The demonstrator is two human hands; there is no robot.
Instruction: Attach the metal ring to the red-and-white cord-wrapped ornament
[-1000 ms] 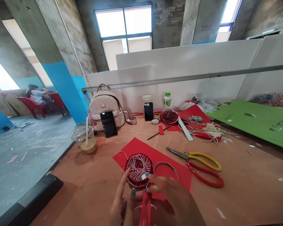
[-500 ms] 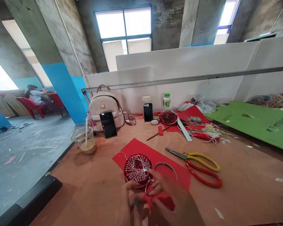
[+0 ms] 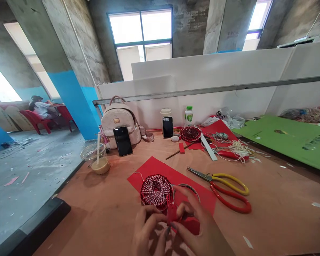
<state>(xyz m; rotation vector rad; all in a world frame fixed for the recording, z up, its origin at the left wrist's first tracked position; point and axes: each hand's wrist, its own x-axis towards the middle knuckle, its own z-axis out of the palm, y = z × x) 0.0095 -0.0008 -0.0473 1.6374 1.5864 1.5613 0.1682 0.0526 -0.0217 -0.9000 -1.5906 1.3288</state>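
In front of me, my left hand (image 3: 150, 229) and my right hand (image 3: 193, 218) meet with fingertips pinched on a small red fringed piece (image 3: 172, 212), its thin strips pointing up. Fingers cover its lower part, and I cannot tell whether it is paper or cloth. Just beyond it lies a round red-and-white cord coil (image 3: 152, 193) with a dark red edge, resting on a red sheet (image 3: 152, 165). A thin ring (image 3: 194, 190), partly behind my right hand, lies on the sheet too. Scissors (image 3: 208, 177) with one yellow and one red handle lie to the right.
A cup of milky drink (image 3: 100, 166) with a straw stands at left, near a backpack (image 3: 120, 119) and a leaning phone (image 3: 122, 141). At the back are a second phone (image 3: 167, 127), a bottle (image 3: 188, 116) and white cord (image 3: 238, 148). A green board (image 3: 290, 138) lies right.
The red piece has turned: its strips hung down toward me and now point up. My right index finger has lifted off the coil, and both hands have shifted their pinch.
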